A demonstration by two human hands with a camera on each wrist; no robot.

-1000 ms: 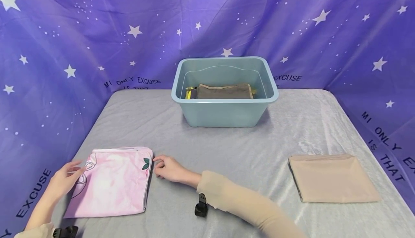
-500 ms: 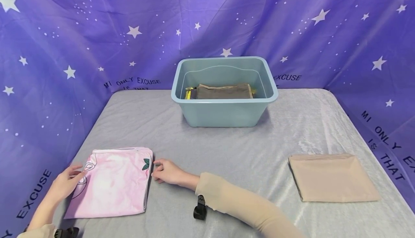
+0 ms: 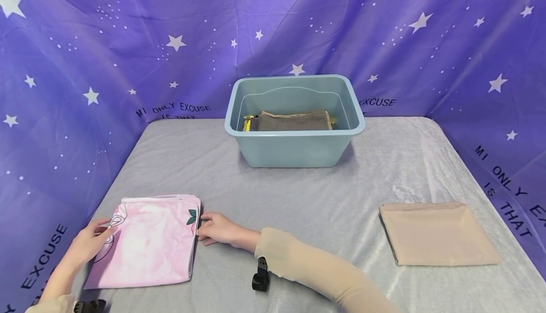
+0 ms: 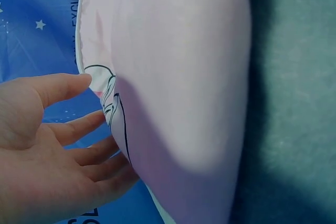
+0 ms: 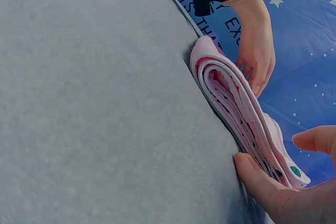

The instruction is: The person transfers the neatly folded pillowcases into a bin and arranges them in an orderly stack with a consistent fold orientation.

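Lying flat at the surface's (image 3: 298, 194) near-left corner, the folded pink cloth (image 3: 149, 242) sat between both hands: left hand (image 3: 87, 246) open at its left edge, right hand (image 3: 217, 230) (fingers relaxed) touching its right edge.

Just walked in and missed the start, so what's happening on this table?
A person has both hands at a folded pink cloth near the front left of the grey table. The left hand touches its left edge and the right hand its right edge, fingers loose, no firm grip. A folded beige cloth lies apart on the right. A blue tub at the back holds a folded brown cloth.
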